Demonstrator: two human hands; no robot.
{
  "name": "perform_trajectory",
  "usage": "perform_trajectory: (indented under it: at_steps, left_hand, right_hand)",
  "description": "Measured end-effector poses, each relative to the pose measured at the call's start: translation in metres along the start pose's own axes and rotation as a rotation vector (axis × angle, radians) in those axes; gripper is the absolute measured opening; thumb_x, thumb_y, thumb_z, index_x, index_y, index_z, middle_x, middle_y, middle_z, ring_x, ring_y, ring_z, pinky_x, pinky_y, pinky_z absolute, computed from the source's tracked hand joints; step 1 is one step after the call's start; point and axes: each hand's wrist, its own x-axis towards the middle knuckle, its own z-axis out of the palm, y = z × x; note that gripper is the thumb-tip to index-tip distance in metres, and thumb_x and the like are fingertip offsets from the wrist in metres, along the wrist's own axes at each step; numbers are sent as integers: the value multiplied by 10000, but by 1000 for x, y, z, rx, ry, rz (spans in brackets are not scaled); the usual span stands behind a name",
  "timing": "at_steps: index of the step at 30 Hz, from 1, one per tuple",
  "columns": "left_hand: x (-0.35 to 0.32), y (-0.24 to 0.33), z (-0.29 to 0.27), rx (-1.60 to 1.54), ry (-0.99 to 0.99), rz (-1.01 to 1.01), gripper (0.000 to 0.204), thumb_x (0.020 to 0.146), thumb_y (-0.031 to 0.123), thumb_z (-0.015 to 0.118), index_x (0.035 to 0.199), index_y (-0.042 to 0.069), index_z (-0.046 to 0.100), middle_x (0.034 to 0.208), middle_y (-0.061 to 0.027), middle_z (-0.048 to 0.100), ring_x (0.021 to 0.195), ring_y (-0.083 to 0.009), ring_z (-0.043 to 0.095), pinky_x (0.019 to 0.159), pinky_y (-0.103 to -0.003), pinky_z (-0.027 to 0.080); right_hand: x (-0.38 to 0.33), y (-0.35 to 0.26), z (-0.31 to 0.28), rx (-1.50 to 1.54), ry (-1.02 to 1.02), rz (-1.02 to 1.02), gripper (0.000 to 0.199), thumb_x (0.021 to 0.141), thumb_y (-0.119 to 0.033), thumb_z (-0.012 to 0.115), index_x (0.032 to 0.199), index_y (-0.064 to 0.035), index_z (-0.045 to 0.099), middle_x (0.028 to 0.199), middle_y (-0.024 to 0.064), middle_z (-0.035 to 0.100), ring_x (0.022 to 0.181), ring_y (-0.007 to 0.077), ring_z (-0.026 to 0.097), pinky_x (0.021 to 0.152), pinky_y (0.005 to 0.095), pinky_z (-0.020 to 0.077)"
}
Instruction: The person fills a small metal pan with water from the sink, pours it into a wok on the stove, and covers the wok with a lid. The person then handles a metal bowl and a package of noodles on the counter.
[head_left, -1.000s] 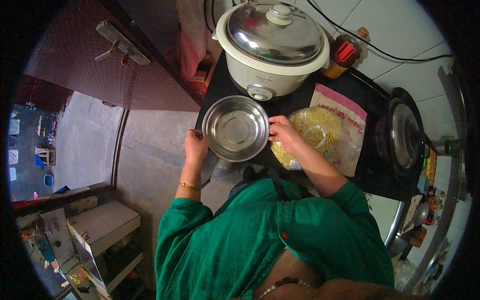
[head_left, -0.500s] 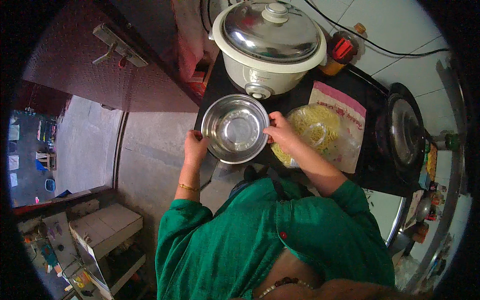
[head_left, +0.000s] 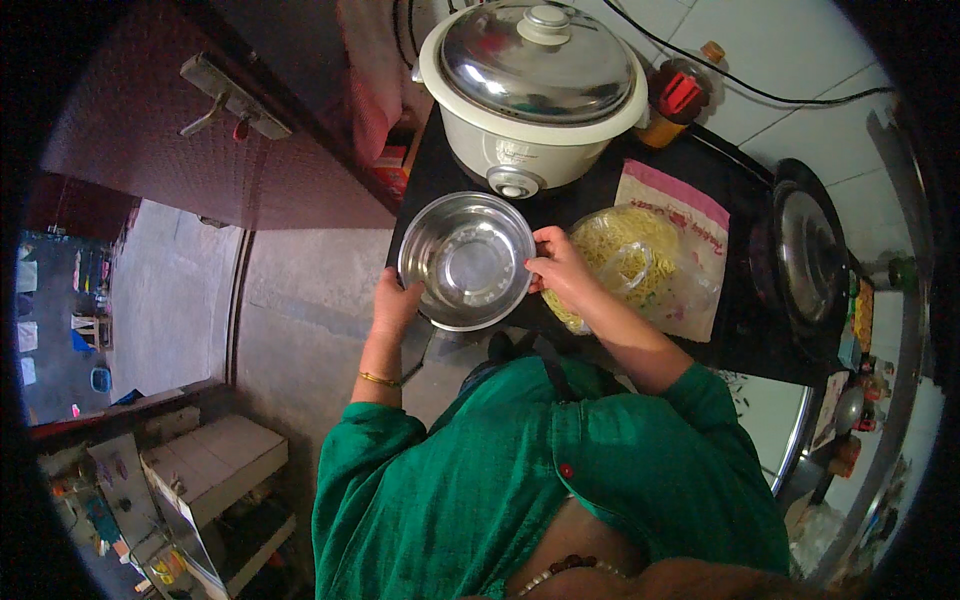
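A round stainless-steel bowl (head_left: 468,215) is held level at the counter's near left edge, its shiny inside facing up. My left hand (head_left: 397,301) grips its left rim with the thumb over the edge. On the opposite side, my right hand (head_left: 560,266) pinches the rim between thumb and fingers. Right of the bowl, partly behind my right hand and forearm, lie yellow noodles (head_left: 625,232) in a clear plastic bag. They rest against a cream cloth (head_left: 708,255) with a pink border.
A cream electric cooker (head_left: 535,150) with a domed metal lid stands behind the bowl. Beside it is a bottle (head_left: 672,105) of dark liquid. A lidded pan (head_left: 808,250) sits at the right on the black counter (head_left: 748,320). To the left is a dark red door (head_left: 215,160) with a handle.
The bowl has shifted very slightly left and down with both hands on it. My left hand's fingers have slid lower around the rim.
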Motion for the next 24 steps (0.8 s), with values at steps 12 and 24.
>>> perform_trajectory:
  at_steps: [12, 24]
  left_hand:
    - [-28, -31, -100, -742, 49, -381, 56, 799, 94, 571, 819, 65, 527, 647, -12, 484, 516, -131, 444, 426, -268, 365]
    - [-34, -118, -192, -1963, -27, 84, 278, 898, 114, 443, 1135, -13, 513, 1122, -202, 549, 756, -226, 523, 376, -240, 287]
  right_hand:
    - [-79, -53, -29, 302, -140, -169, 281, 878, -37, 447, 1154, -32, 497, 992, 118, 574, 797, 169, 571, 699, 294, 478]
    - [-134, -77, -93, 283, 163, -385, 312, 833, -86, 442, 1120, 7, 520, 939, 134, 589, 734, 192, 541, 671, 316, 449]
